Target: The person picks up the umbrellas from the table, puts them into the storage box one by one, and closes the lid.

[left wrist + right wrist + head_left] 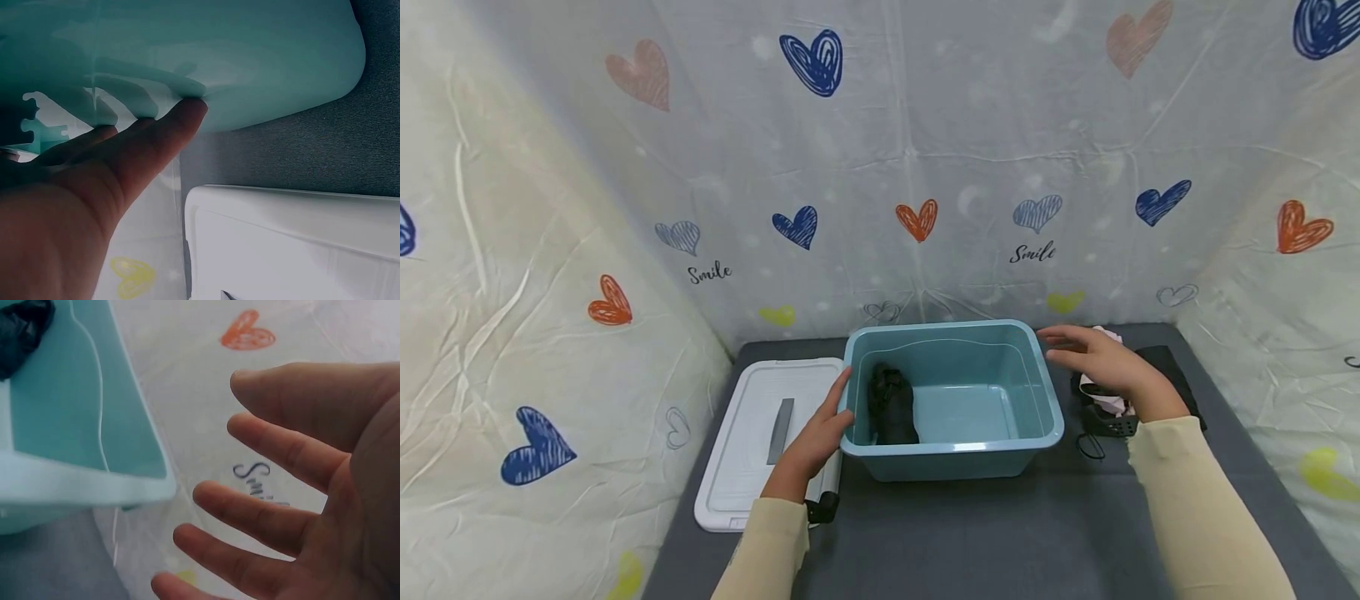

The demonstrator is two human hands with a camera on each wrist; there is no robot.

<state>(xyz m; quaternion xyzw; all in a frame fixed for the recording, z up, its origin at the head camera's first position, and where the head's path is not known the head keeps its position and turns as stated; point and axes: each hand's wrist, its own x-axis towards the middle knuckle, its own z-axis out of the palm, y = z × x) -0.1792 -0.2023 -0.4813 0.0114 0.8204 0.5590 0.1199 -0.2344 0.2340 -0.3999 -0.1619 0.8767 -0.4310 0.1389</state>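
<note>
A light blue plastic bin [955,462] stands in the middle of the table, with a dark bundle [895,408] lying against its left inner wall. My left hand [816,437] is at the bin's left side. In the left wrist view its fingers [165,134] lie extended, tips against the outer wall. My right hand [1101,362] hovers just off the bin's right rim, fingers spread and nothing between them. In the right wrist view a gap shows between the fingertips and the bin's corner.
A white lid [752,450] with a grey handle lies flat left of the bin. Under and behind my right hand are a black basket [1108,423], pale pink cloth and a black item [1168,371]. A heart-printed curtain [850,167] hangs behind the dark grey table [970,542].
</note>
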